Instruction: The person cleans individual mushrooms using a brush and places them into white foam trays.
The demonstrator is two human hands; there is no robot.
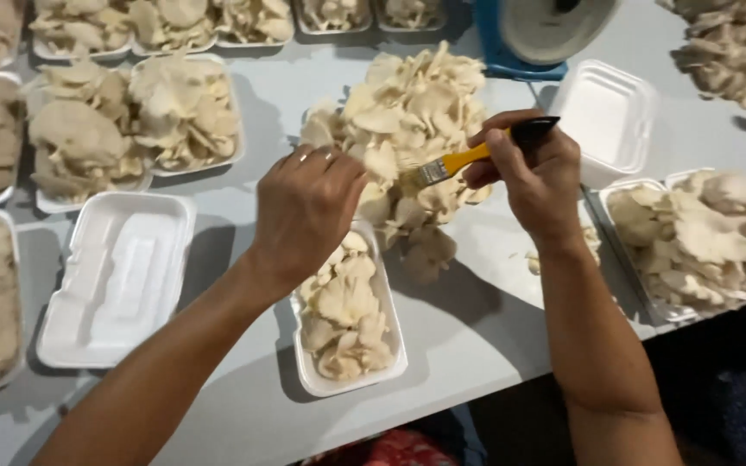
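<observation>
Head view: right hand (539,177) fingers grip brush (468,157); left hand (304,211) fingers curl over mushroom pile (407,112).

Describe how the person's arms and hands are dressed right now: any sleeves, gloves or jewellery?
Both arms are bare from the bottom of the picture up to the hands; no sleeves show in the head view. Neither the left hand nor the right hand wears a glove. A thin, shiny ring sits on a finger of the left hand. No watch or bracelet shows on either wrist.
</observation>
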